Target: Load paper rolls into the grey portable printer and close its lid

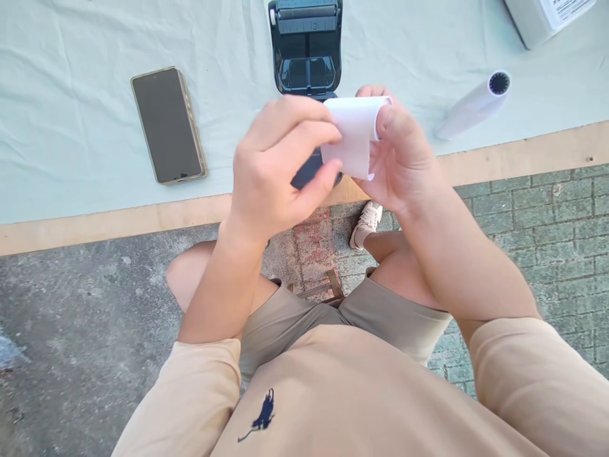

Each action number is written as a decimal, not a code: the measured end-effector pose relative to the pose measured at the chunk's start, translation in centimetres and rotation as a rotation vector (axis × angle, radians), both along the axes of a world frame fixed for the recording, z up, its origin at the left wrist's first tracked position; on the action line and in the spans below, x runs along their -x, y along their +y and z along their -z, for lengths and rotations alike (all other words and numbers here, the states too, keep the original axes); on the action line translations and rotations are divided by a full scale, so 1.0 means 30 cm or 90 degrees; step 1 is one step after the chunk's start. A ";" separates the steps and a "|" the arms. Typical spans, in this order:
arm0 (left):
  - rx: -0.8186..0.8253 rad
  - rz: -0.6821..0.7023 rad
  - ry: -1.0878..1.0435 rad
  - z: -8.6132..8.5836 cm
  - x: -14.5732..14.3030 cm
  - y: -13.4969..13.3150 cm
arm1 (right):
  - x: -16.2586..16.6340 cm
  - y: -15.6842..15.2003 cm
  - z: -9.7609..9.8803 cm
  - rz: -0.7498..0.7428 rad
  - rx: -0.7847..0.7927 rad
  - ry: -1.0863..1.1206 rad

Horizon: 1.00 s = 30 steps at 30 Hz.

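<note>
Both my hands are raised over the table's front edge, holding a small roll of white paper [349, 130] between them. My right hand [399, 149] is closed around the roll's right end, with the thumb on its edge. My left hand [280, 162] pinches the left side of the paper, where a loose end hangs down. Just beyond them stands a small black printer [307, 47] with its lid open and a roller showing. My hands and the paper hide its near part.
A phone [167, 125] in a clear-edged case lies to the left on the pale cloth [71, 95]. At the right is a white tube-shaped thing [469, 111] with a dark toothed end. A white box [547, 19] sits at the far right. The wooden table edge [523, 149] runs across in front.
</note>
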State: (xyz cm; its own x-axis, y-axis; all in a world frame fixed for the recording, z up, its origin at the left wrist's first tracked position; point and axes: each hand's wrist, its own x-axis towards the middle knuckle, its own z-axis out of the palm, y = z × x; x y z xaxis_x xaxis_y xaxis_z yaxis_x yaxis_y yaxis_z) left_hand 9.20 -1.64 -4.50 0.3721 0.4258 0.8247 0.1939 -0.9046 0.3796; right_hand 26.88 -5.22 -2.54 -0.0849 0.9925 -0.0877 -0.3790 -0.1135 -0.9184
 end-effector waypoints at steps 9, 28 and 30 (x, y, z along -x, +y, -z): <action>0.155 -0.075 -0.040 -0.016 -0.009 -0.026 | -0.002 -0.034 -0.031 -0.030 -0.064 -0.084; 0.439 0.177 -0.094 0.091 0.060 0.069 | -0.014 -0.053 -0.054 -0.018 -0.090 -0.187; 0.404 0.165 -0.104 0.100 0.049 0.059 | -0.010 -0.047 -0.046 0.012 -0.096 -0.192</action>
State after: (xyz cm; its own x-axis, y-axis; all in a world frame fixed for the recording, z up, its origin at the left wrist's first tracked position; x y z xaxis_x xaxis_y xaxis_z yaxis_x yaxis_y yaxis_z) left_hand 7.73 0.14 -7.51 0.4198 0.7574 0.5001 -0.1029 -0.5078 0.8553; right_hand 27.17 -6.61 -1.17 -0.0589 0.9974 0.0412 -0.0888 0.0359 -0.9954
